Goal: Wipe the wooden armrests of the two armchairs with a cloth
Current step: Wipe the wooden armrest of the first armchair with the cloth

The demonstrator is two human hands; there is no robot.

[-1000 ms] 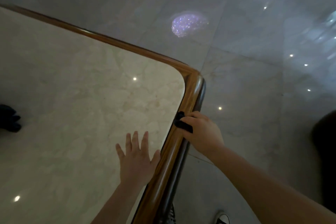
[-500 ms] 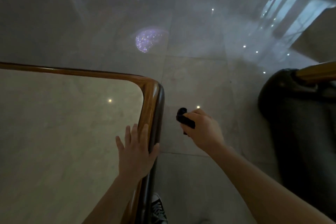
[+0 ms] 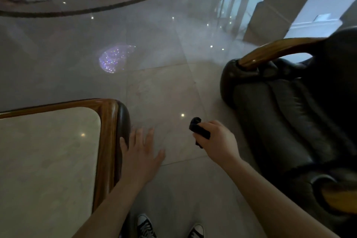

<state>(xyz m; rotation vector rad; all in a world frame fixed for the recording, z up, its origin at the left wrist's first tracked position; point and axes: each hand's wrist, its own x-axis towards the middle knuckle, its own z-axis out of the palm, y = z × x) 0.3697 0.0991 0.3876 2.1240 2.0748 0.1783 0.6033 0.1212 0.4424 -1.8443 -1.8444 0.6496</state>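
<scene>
In the head view, the right hand (image 3: 216,137) sits low in the middle of the frame, closed tight around a dark cloth (image 3: 199,130). The chair (image 3: 289,121) fills the right side. Its far armrest (image 3: 274,52) curves across the upper right, running left to right. The near armrest (image 3: 338,199) is at the lower right edge. Both lie to the right of the cloth, so the right hand is nearer. The left hand (image 3: 141,152) is flat with spread fingers and holds nothing, just beside the table (image 3: 108,141) edge at lower left.
</scene>
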